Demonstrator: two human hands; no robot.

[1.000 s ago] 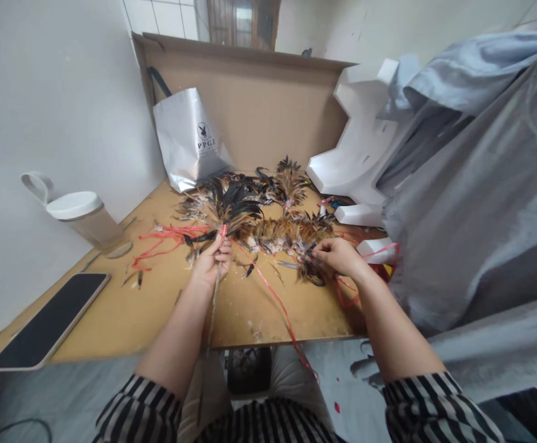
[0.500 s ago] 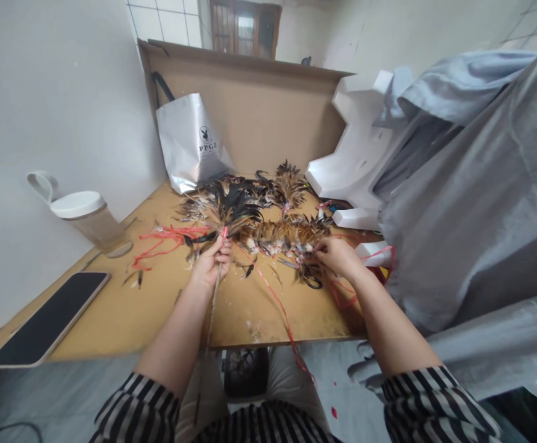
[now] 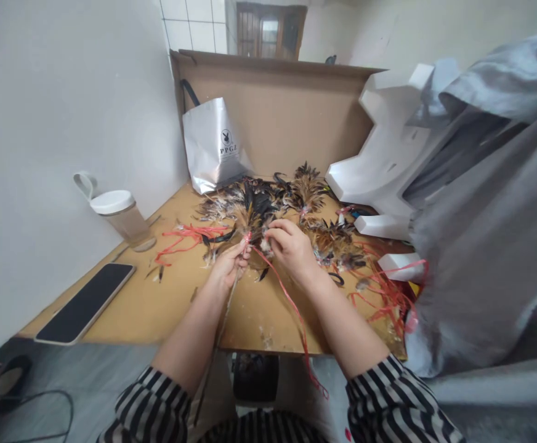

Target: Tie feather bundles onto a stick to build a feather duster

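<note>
My left hand [image 3: 232, 261] is closed around a thin stick [image 3: 226, 314], just below a tuft of dark and brown feathers [image 3: 250, 212] bound to its top with red plastic string. The stick slants down past the table edge. From the binding, a long red string [image 3: 291, 301] hangs over the front edge. Close on the right, my right hand [image 3: 294, 249] pinches a few small feathers [image 3: 266, 245] with pale, fluffy bases beside the binding. A row of loose brown feathers [image 3: 337, 240] lies behind and right of that hand, partly hidden by it.
A silver bag [image 3: 213, 144] leans on the cardboard backboard [image 3: 296, 111]. At left are a lidded cup [image 3: 123, 218] and a phone [image 3: 86, 301]. White foam [image 3: 383, 154] and grey cloth [image 3: 490, 234] crowd the right. Red strings [image 3: 192, 237] lie left, more strings [image 3: 388, 295] right.
My right hand has moved left from the feather row to the bound tuft, bringing small feathers with it. My left hand keeps its hold on the stick. The camera view has shifted slightly.
</note>
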